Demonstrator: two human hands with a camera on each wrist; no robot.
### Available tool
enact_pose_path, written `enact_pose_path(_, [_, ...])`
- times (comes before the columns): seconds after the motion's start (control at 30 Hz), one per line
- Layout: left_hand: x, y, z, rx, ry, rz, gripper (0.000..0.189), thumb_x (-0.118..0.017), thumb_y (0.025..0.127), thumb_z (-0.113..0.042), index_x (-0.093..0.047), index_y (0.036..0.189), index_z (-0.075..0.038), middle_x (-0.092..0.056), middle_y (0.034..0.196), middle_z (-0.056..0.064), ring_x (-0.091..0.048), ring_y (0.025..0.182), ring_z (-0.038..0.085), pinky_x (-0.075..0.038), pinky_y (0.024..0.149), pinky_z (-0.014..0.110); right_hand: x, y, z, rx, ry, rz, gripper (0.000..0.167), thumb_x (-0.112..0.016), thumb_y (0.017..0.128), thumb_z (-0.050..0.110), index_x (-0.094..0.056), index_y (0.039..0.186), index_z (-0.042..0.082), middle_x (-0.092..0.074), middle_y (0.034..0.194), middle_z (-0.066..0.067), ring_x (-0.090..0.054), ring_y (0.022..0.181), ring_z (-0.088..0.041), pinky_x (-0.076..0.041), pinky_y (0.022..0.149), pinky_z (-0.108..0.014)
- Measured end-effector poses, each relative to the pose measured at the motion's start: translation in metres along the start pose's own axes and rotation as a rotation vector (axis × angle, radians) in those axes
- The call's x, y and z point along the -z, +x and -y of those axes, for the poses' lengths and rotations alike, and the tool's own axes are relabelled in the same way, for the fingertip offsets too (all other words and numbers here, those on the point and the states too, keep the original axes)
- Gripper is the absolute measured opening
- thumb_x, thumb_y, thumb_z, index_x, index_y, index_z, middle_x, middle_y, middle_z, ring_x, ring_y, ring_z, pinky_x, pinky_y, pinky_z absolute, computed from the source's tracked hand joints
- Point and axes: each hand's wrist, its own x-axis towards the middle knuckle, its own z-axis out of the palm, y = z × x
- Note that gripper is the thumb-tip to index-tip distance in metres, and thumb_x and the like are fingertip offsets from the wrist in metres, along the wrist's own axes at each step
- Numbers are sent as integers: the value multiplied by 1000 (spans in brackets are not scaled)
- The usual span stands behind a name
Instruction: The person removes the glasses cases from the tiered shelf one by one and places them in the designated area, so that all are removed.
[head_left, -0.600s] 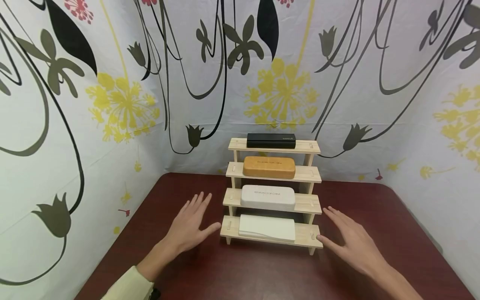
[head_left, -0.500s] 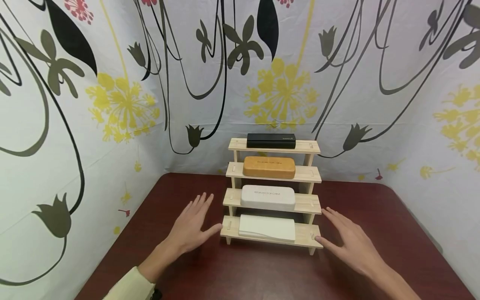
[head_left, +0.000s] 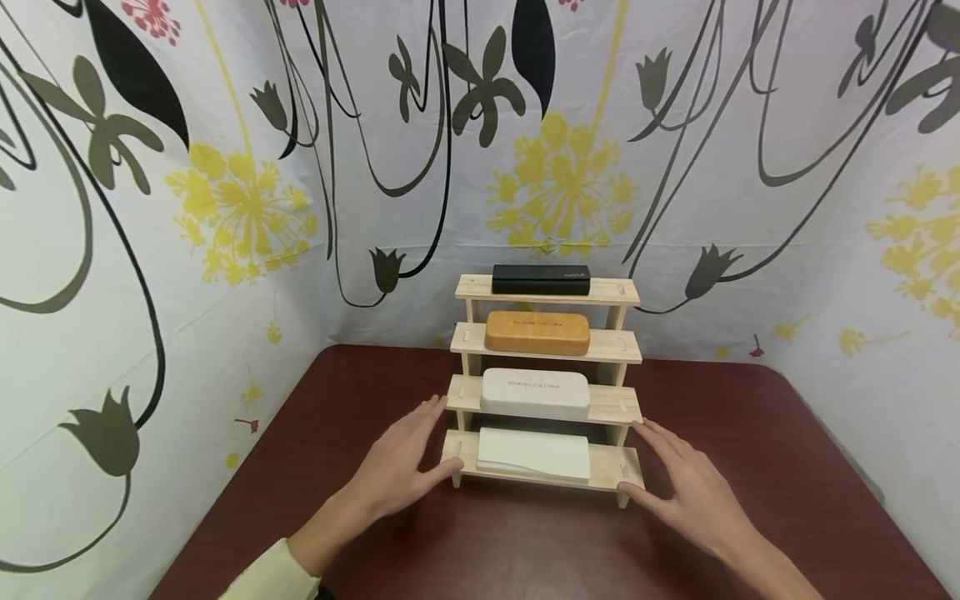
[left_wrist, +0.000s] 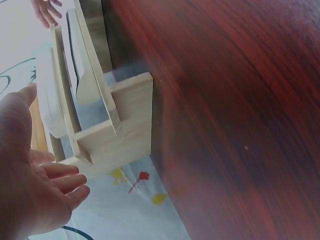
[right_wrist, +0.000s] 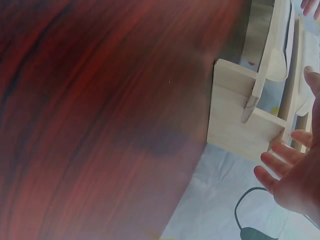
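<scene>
A pale wooden four-step display rack [head_left: 617,401] stands on the dark red table. From top to bottom its steps bear a black case [head_left: 540,280], an orange-brown case [head_left: 537,333], a white case [head_left: 535,393] and a flat cream pouch [head_left: 533,455]. My left hand [head_left: 399,461] is at the rack's left end, fingers extended and thumb overlapping the bottom step's corner. At the right end, my right hand [head_left: 693,487] has its fingertips by the second-lowest step and its thumb at the bottom step. Both hands are empty, spread on either side of the rack.
The dark red table [head_left: 525,550] extends in front of the rack and to both sides. Behind and beside it hangs white cloth [head_left: 420,208] printed with flowers and stems. A cream sleeve [head_left: 273,575] covers my left forearm.
My left hand has moved right, up to the rack's left end. My right hand has shifted slightly left, closer to the right end. The cases have stayed on their steps.
</scene>
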Motion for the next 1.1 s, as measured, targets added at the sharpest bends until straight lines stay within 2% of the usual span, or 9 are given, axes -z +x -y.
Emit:
enact_pose_path(0.17, [-5,1,-6,-10,-11,9,91,-70,99,-57,-34,167,-7,-39,169,12,-39,154,31,-38,121,56,-4,-5,2,-4,6,-9,92,-97,75,39,-56,152,9,-59,147,-17,-62,124,-42,-54,90,-64])
enact_pose_path(0.47, [-9,0,-10,-15,-11,-17,89,-71,98,-58,-38,166,-10,-38,169,13,-38,154,32,-39,119,58,-7,-12,3,-61,36,51,85,-96,78,41,-58,148,9,-61,143,-16,-64,123,-41,-55,88,-66])
enact_pose_path(0.57, [-10,0,-11,-42,-2,-53,84,-71,99,-56,-42,164,-12,-42,167,10,-39,154,29,-40,119,57,-7,-12,3,-67,45,60,85,-95,79,42,-59,147,8,-62,143,-17,-64,124,-42,-55,89,-66])
enact_pose_path(0.83, [-11,0,-15,-157,-5,-178,69,-77,99,-43,-54,156,-11,-56,157,4,-56,142,23,-51,111,48,-9,-12,2,-85,85,72,85,-96,78,41,-59,147,6,-64,141,-18,-65,124,-42,-56,91,-64])
enact_pose_path(0.93, [-12,1,-16,-195,-20,-202,67,-79,98,-39,-57,154,-11,-59,154,3,-59,138,21,-52,109,46,-11,-12,2,-91,100,67,85,-97,77,39,-60,146,5,-65,140,-19,-66,123,-42,-56,91,-63])
enact_pose_path(1.1, [-16,1,-17,-229,-25,-205,62,-78,98,-38,-59,151,-11,-62,151,4,-61,135,21,-54,106,45,-14,-12,2,-91,107,56,82,-98,76,34,-61,144,5,-66,139,-17,-67,122,-40,-56,92,-61])
